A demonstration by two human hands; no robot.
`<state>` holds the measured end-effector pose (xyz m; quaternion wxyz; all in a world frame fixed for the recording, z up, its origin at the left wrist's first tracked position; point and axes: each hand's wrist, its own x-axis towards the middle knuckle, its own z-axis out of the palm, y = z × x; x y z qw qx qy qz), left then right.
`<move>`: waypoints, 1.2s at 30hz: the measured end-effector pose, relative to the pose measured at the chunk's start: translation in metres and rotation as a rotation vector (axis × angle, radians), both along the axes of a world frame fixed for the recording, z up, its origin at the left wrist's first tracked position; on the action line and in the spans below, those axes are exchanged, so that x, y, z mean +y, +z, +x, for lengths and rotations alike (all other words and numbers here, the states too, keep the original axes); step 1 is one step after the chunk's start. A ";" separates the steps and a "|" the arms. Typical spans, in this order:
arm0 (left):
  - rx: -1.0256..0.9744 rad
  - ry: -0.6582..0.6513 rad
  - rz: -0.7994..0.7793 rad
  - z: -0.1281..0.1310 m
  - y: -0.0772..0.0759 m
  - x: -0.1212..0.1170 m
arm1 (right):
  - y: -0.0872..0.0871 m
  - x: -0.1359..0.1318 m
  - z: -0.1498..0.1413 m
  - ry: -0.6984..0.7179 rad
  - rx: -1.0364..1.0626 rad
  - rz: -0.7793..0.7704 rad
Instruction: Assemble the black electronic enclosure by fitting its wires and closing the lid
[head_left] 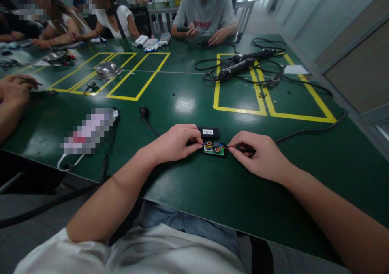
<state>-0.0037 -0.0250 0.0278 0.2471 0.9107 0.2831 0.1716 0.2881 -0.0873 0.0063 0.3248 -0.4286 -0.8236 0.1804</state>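
Note:
A small green circuit board [214, 148] with copper coils lies on the green table [194, 185] in front of me. My left hand [176, 143] is closed, pinching the black cable at the board's left end. My right hand [258, 154] is closed too, pinching the black cable [304, 133] that leaves the board's right end. Just behind the board lies a black ribbed case [209, 133] with a white label. A black plug [144, 112] on a cable lies to the left of my left hand.
Yellow tape rectangles [261, 112] mark the table. Black power tools with tangled cords [243, 65] lie at the far right. Metal bowls [107, 69] and a white cable [68, 162] sit to the left. Another person's hand [13, 89] holds a tool at left; several people sit at the far end.

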 end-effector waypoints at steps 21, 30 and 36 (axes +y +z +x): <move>-0.038 0.034 0.003 -0.003 0.006 0.000 | 0.001 0.000 -0.003 -0.001 0.007 0.032; -0.041 0.037 0.006 -0.005 0.004 0.002 | 0.001 -0.001 -0.003 0.002 0.005 -0.003; -0.041 0.000 0.015 -0.003 0.000 0.001 | 0.001 -0.001 -0.001 0.021 -0.023 -0.014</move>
